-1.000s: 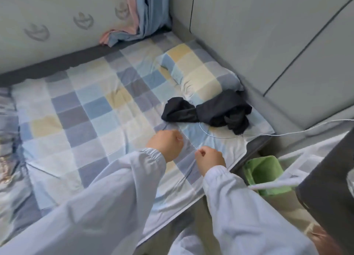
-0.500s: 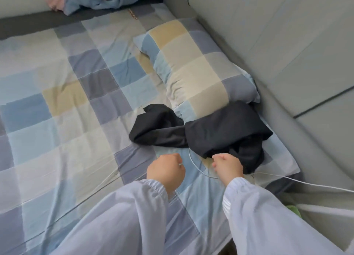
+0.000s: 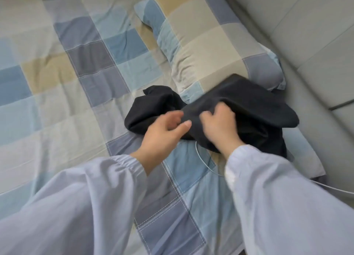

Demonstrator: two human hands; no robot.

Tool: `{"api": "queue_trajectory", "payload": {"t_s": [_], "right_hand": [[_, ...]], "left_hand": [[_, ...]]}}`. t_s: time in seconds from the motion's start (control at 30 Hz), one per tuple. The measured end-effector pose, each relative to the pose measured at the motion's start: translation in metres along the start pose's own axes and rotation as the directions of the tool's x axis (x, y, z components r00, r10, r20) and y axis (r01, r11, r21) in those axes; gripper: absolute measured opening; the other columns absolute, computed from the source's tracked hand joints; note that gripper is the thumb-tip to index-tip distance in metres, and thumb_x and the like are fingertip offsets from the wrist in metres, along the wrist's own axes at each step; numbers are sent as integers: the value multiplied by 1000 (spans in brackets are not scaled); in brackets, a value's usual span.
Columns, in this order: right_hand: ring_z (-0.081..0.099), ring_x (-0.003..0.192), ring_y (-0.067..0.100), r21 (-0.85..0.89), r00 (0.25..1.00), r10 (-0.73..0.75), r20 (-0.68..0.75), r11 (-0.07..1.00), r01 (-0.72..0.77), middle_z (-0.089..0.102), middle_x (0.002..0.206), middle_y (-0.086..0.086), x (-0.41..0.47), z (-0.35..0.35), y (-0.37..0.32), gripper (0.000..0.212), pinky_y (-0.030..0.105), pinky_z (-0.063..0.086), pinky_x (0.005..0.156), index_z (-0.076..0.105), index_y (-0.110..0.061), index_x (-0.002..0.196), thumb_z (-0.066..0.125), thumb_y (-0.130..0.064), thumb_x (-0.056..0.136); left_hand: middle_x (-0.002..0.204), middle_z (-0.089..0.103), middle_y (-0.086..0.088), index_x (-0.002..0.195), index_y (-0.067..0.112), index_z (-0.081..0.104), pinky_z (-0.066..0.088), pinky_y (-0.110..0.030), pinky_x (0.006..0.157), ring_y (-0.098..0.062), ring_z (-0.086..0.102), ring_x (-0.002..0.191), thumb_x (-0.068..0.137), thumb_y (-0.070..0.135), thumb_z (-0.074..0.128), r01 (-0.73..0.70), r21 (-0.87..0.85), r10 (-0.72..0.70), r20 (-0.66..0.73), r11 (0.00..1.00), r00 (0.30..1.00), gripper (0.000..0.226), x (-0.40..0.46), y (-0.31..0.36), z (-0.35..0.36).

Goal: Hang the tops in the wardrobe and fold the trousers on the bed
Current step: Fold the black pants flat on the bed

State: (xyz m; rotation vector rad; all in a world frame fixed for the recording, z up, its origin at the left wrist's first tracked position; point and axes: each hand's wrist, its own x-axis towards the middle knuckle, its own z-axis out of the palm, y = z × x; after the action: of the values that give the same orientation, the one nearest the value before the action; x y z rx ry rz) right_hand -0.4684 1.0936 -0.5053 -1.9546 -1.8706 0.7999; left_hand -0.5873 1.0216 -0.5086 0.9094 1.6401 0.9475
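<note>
Two hands meet at the middle of the frame over a dark garment (image 3: 239, 109) lying crumpled on the checked bedsheet (image 3: 57, 82); whether it is a top or trousers cannot be told from the heap. Starting at the left, the sheet runs flat and bare in blue, grey and tan squares, leaving room where folding could be done; moving toward centre, the left hand (image 3: 162, 134) hovers at the garment's near edge with fingers loosely spread and gripping nothing, probably ready to catch a second corner; just beside it, the right hand (image 3: 220, 124) has its fingers curled into the dark cloth, bunching a fold, likely to lift and shake it out. Above and right of the hands, a checked pillow (image 3: 201, 44) lies under the garment's far end; a thin white cable (image 3: 203, 162) loops on the sheet below the right hand and passes under the sleeve, its ends cut off; at the far right, a grey padded headboard (image 3: 306, 34) borders the bed. Both hands are motion-blurred, so fingertip contact is uncertain; no wardrobe is in view.
</note>
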Motion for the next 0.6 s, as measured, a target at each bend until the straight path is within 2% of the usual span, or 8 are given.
{"api": "queue_trajectory", "payload": {"t_s": [0.07, 0.1, 0.17, 0.23, 0.33, 0.4, 0.47, 0.6], "right_hand": [[58, 104, 36, -101, 913, -300, 277, 936, 338, 65, 110, 16, -42, 13, -48, 30, 37, 48, 85, 60, -7, 113, 54, -18, 85], [59, 103, 36, -121, 844, -359, 399, 892, 436, 65, 112, 16, -64, 22, -65, 32, 34, 47, 80, 59, -8, 116, 52, -18, 87], [58, 99, 38, -169, 740, -385, 552, 817, 551, 63, 111, 18, -104, 41, -83, 29, 32, 39, 70, 57, -5, 115, 48, -17, 91], [58, 96, 37, -107, 698, -352, 624, 846, 522, 62, 106, 18, -140, 59, -88, 24, 33, 38, 68, 57, -6, 110, 45, -18, 92], [54, 100, 28, 44, 693, -266, 670, 946, 320, 58, 108, 8, -182, 71, -100, 26, 36, 46, 83, 51, -17, 113, 49, -26, 89], [47, 107, 21, 25, 724, -309, 616, 927, 374, 52, 113, 0, -200, 74, -106, 35, 33, 42, 92, 48, -21, 116, 57, -27, 83], [52, 99, 20, -61, 820, -404, 404, 883, 466, 52, 104, -5, -206, 66, -115, 40, 30, 45, 82, 51, -22, 106, 69, -20, 71], [60, 71, 22, -324, 896, -437, 80, 839, 438, 62, 84, -4, -212, 43, -133, 62, 32, 49, 56, 61, -25, 92, 87, -15, 37]], "left_hand": [[139, 44, -16, 141, 29, 37, 42, -10, 74, -37, 48, 114, 67, 47, 76, 18, -356, -24, -14, 934, 1000, 85, -4, 18, -13], [143, 34, -25, 148, 21, 20, 41, -10, 67, -47, 44, 109, 65, 46, 78, 93, -397, -80, 49, 913, 996, 104, -8, 18, -28], [118, 58, -17, 135, 19, 45, 50, -23, 68, -36, 58, 93, 74, 30, 76, 336, -6, -332, 134, 942, 934, 69, -18, 22, -68], [98, 67, -12, 112, 10, 61, 53, -36, 75, -28, 63, 88, 83, 21, 67, 471, 325, -489, -29, 820, 872, 31, -37, 2, -104], [101, 64, -18, 113, 2, 59, 49, -40, 86, -34, 60, 96, 93, 21, 53, 508, 113, -478, -217, 854, 851, 28, -70, -11, -142], [100, 63, -19, 115, 1, 57, 47, -41, 85, -35, 60, 96, 95, 20, 49, 490, -125, -505, -255, 863, 824, 28, -95, -4, -169], [102, 65, -20, 114, 1, 57, 49, -42, 83, -35, 61, 97, 94, 16, 50, 480, -376, -576, -205, 793, 792, 26, -124, 16, -203], [81, 68, -16, 93, 0, 60, 53, -30, 64, -26, 67, 74, 91, 11, 51, 474, -443, -528, 0, 761, 849, 14, -194, 72, -281]]}}
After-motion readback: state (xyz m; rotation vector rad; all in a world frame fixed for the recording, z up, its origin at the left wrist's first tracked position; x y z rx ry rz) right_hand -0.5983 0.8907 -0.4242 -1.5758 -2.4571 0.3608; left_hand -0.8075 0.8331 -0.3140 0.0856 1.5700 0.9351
